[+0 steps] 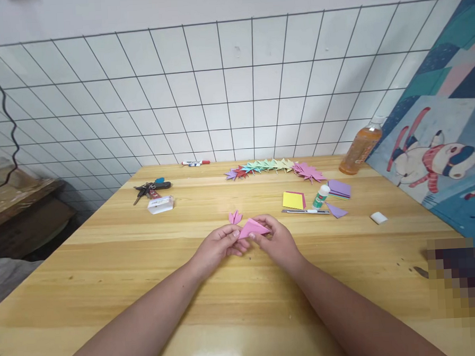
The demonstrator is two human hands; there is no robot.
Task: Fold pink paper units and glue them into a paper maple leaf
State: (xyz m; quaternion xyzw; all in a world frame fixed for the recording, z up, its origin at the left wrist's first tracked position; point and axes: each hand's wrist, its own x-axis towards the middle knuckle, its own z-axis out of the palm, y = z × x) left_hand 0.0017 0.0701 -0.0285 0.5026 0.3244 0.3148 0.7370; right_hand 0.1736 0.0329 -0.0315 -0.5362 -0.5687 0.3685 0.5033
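A folded piece of pink paper [253,227], roughly triangular, is held up between my two hands above the middle of the wooden table. My left hand [225,241] pinches its left corner between thumb and fingers. On the other side, my right hand [275,238] grips the right part, thumb in front and fingers behind. Just beyond my left hand lies a small folded pink paper piece [235,217] with pointed tips. Farther back, a curved row of folded paper pieces [271,166] runs through purple, red, teal, green, yellow and pink.
Right of centre are yellow paper squares [293,200], a glue stick [321,196], a utility knife [305,211], purple paper [339,188] and a purple triangle [337,210]. An eraser-like white block [378,218], a bottle [361,147], scissors [148,189], a white box [160,204] and a marker [196,163] surround them.
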